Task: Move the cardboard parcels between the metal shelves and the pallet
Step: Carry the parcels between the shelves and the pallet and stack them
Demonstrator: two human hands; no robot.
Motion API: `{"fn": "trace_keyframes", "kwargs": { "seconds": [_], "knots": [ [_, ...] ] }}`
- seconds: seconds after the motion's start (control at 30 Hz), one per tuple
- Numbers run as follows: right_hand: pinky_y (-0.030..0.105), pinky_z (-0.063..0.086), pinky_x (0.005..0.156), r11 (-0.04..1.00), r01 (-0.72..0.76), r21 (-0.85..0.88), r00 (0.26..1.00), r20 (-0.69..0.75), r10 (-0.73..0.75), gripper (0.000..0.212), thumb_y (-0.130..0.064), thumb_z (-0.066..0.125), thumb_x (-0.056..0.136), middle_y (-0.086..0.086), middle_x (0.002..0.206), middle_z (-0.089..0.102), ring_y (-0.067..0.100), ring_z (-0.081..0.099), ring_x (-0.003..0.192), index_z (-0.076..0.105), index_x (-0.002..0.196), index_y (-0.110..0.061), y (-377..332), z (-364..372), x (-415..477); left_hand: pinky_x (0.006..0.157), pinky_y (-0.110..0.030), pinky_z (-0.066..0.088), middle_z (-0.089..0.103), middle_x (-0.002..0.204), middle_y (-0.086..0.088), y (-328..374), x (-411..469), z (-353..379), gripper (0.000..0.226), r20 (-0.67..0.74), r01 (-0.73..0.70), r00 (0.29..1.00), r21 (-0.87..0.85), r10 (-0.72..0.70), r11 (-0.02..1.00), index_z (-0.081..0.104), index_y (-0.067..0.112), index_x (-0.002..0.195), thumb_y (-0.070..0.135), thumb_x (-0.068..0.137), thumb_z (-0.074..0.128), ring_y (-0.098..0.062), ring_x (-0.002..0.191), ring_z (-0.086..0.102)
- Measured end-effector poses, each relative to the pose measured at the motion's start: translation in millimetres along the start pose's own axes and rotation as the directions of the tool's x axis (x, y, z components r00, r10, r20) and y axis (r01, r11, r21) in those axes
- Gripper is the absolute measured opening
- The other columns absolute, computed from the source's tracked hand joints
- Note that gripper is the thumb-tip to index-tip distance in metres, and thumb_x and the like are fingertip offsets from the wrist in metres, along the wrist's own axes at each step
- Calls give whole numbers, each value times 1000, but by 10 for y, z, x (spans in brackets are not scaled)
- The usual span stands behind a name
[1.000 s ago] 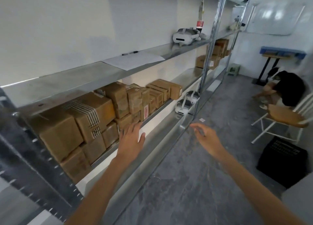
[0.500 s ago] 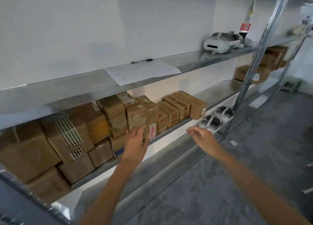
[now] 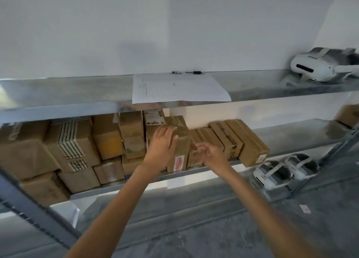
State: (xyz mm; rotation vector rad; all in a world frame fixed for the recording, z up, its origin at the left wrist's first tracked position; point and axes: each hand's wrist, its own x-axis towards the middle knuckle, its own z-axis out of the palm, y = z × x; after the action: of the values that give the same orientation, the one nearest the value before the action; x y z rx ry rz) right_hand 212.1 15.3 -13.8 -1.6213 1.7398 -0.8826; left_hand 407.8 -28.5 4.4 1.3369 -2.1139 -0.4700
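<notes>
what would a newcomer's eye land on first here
First, two bare arms stretched to the middle shelf: the left hand lies flat on an upright parcel with a red-and-white label, and the right hand is blurred just beside it. Next, the packed row of cardboard parcels filling that shelf to the left. Then the white headset at the far right of the upper shelf, and the sheet of paper at its middle.

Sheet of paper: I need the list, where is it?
Head view, centre: the sheet of paper lies flat on the upper metal shelf, just in front of a black pen.
</notes>
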Motion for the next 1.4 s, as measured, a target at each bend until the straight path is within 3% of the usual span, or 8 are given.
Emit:
{"fn": "trace_keyframes", "kwargs": {
  "seconds": [0.4,0.53,0.6,0.73,0.97,1.07,1.2,1.4],
  "knots": [
    [29,53,55,943,-23,-332,999,36,37,58,-48,41,96,-4,85,61,12,61,66,32,140,-11,-152,257,1332,110,-40,36,39,146,-8,-436,1039,248,41,-40,196,981,231,-192,953,39,16,141,25,101,40,-25,137,34],
    [32,58,63,970,-229,77,962,168,214,44,-49,52,91,6,120,60,15,63,85,40,122,-21,-44,464,1485,117,-39,26,40,147,-6,-611,998,361,39,-110,180,982,288,-154,940,46,14,136,25,100,39,-21,140,30],
    [29,56,52,873,-404,274,903,272,332,52,-47,56,89,6,132,51,27,63,100,36,131,-25,-53,437,1507,117,-38,24,42,146,-5,-651,1004,349,37,-135,156,983,265,-124,951,48,14,135,24,100,40,-21,140,31],
    [47,58,70,670,-539,510,841,371,394,35,-26,61,90,3,129,45,34,48,124,44,121,-23,22,296,1546,115,-35,26,45,142,-6,-615,986,335,34,-136,147,984,252,-115,957,51,13,130,22,99,43,-21,136,34],
    [61,52,80,406,-574,711,818,475,325,28,-15,63,88,10,131,48,38,46,123,52,114,-13,210,-132,1534,112,-41,28,51,134,-2,-365,932,218,28,-149,198,975,242,-165,950,57,18,123,19,97,47,-22,131,40],
    [56,55,78,438,-492,752,870,444,216,39,-23,64,83,12,129,51,36,54,114,52,119,-15,330,-356,1360,120,-48,8,49,136,0,-177,831,217,30,-238,175,966,299,-104,938,57,20,122,16,93,52,-22,138,31],
    [50,58,75,415,-464,783,879,465,105,38,-28,56,88,15,123,62,33,63,107,52,123,-15,533,-657,1004,115,-52,25,51,137,-4,241,670,411,30,-402,33,915,144,28,989,58,16,120,12,92,54,-14,136,30],
    [41,59,67,452,-442,775,883,464,67,45,-40,47,93,11,119,66,30,65,106,53,130,-16,870,-920,514,116,-46,27,17,157,10,750,321,899,45,-269,129,947,-175,-174,976,45,34,132,40,90,58,-11,145,14]
  ]
}}
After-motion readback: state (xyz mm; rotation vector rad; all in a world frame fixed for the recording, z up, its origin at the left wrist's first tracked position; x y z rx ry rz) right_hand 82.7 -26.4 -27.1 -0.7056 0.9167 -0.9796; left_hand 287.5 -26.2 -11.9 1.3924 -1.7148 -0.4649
